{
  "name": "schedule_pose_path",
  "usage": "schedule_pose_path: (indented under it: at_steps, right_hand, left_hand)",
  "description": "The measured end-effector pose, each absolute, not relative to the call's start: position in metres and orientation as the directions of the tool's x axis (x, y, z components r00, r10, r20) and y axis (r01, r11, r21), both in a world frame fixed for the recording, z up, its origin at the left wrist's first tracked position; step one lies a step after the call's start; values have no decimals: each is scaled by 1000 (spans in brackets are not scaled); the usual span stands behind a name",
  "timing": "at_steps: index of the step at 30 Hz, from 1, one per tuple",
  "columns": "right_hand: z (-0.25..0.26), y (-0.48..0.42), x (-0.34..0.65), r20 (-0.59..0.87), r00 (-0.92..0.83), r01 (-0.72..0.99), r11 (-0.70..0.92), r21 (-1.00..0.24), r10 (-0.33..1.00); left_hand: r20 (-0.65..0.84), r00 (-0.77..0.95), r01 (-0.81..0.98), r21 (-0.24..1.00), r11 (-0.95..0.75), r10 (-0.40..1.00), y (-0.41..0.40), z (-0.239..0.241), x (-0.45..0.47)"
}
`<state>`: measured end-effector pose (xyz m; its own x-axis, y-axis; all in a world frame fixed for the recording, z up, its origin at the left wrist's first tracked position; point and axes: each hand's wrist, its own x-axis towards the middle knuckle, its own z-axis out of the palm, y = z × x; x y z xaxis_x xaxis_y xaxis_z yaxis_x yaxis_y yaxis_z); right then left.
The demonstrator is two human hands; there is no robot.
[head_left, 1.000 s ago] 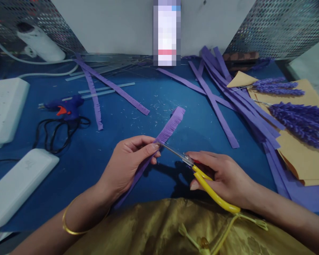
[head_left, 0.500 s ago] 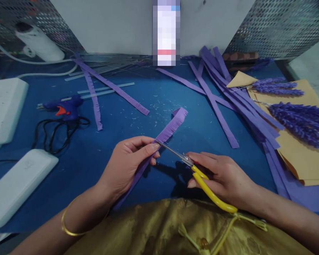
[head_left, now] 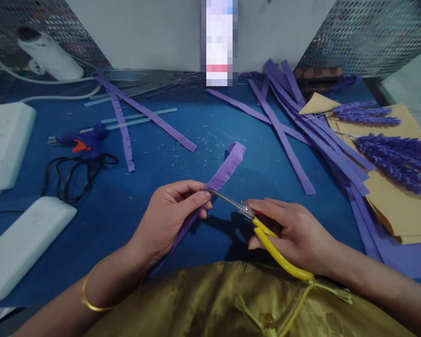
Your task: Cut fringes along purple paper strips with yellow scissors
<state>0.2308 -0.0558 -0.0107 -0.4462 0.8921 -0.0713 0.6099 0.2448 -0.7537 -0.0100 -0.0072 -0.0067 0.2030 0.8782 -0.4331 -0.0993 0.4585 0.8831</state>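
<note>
Between the thumb and fingers of my left hand is pinched a purple paper strip. Its far part is fringed with fine cuts and curls at the tip; the uncut tail runs down under my wrist. My right hand grips yellow-handled scissors, fingers partly hidden behind the handles. The scissor blades reach the strip's edge right beside my left thumb and look nearly closed. Two purple strips with some cuts along their edges lie at the back left.
Uncut purple strips pile up on the right, beside purple flower stems on brown paper. Left are a blue glue gun with a black cord, and white power strips. A blurred phone screen stands at the back.
The scissor blades and the fringed end of the strip have shifted very slightly. Both hands keep their grips in almost the same place.
</note>
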Motion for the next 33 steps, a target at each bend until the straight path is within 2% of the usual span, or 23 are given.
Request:
schedule_pose_path:
  at_steps: [21, 24, 30, 33]
  right_hand:
    - [-9, -54, 232, -23, -474, 571, 287, -769, 880]
    - [-9, -54, 232, -74, -476, 530, 219, -819, 876]
    - [-2, -51, 231, -305, -497, 374, -117, -920, 812]
    - [-1, -49, 231, -327, -495, 352, -158, -923, 805]
  left_hand:
    - [-454, 214, -111, 869, 483, 865, -7, -5, -11]
    - [-472, 235, -141, 848, 511, 849, -5, -5, -11]
    - [-524, 359, -223, 756, 616, 772, 0, -2, -11]
    - [-549, 341, -218, 744, 632, 763, 0, -3, -12]
